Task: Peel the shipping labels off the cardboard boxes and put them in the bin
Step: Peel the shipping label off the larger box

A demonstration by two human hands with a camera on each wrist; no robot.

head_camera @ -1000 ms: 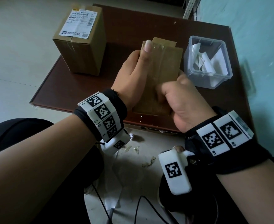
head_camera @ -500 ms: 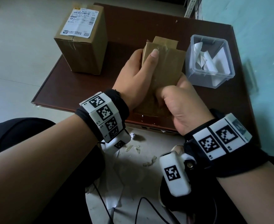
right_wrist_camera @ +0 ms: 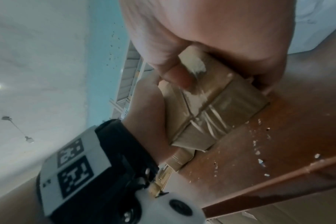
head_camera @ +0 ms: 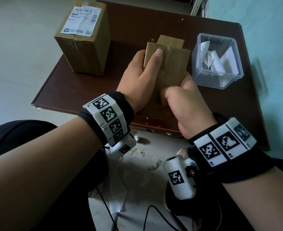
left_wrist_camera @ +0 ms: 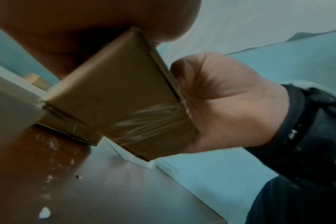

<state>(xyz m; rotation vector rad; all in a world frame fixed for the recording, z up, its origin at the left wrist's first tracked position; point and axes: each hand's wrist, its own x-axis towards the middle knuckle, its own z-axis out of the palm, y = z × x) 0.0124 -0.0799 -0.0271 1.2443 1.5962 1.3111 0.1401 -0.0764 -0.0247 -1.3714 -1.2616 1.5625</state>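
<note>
Brown and a bit scratched, the bench [head_camera: 212, 39] sits low beside a blue wall, with paper scraps on the floor below. At its near middle is the small box [head_camera: 172, 67], held in both hands. A second ago its far end sat lower; now it is tipped up a little more, and the left thumb has slid down from the far edge to lie across its top. The left hand [head_camera: 142, 77] wraps its fingers round the left side. The right hand [head_camera: 185, 104] is curled tight at the near end, its thumb rubbing at white scraps stuck there. So the label looks nearly gone, with only bits left to scrape. Just right of the box stands the clear bin [head_camera: 202, 40], with white peeled labels inside. Farther left stands the tall box [head_camera: 85, 52], its label [head_camera: 81, 20] not yet peeled.
</note>
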